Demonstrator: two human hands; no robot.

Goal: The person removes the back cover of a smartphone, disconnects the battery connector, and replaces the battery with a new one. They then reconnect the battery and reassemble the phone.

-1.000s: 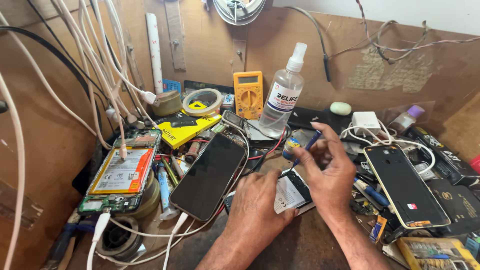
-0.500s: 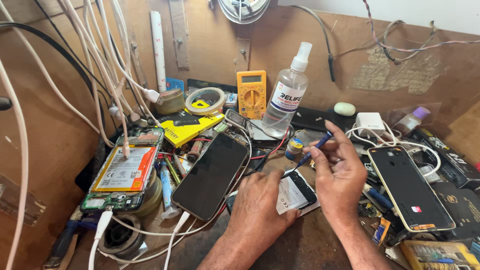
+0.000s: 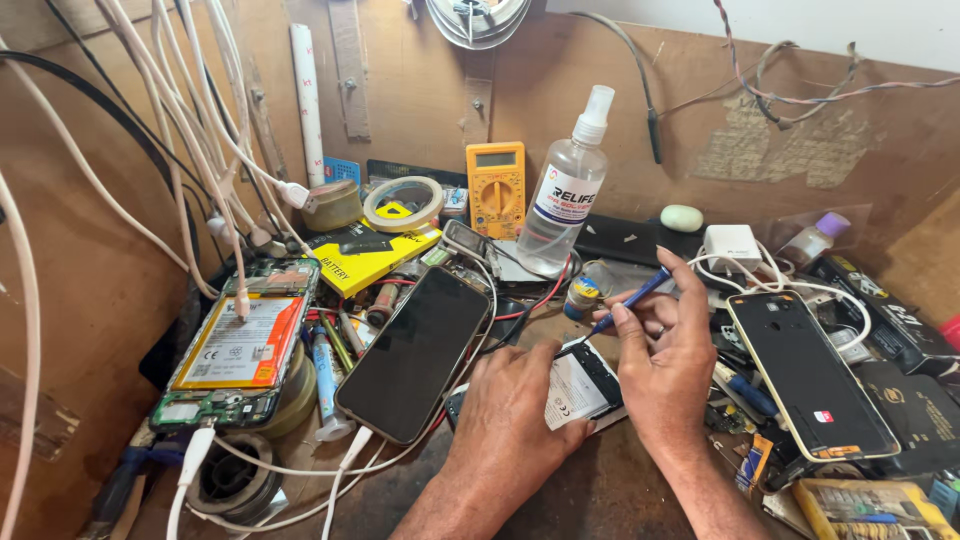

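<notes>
My left hand [image 3: 512, 405] lies flat over an opened phone [image 3: 585, 385] in the middle of the bench, pressing it down; a white battery label shows beside the fingers. My right hand [image 3: 665, 365] grips a blue-handled screwdriver [image 3: 632, 298], its tip pointing down at the top end of that phone. A black-screened phone [image 3: 415, 352] lies tilted just left of my left hand, with a white cable plugged into its lower end.
An opened phone with an orange-framed battery [image 3: 238, 345] lies at the left on a cable. A phone back shell [image 3: 810, 375] sits right. A yellow multimeter [image 3: 495, 188], spray bottle [image 3: 565, 195], tape roll [image 3: 402, 203], white charger [image 3: 732, 245] and hanging cables [image 3: 200, 120] crowd the back.
My right hand has lifted slightly and turned the screwdriver over the phone. My left hand stays pressed on it.
</notes>
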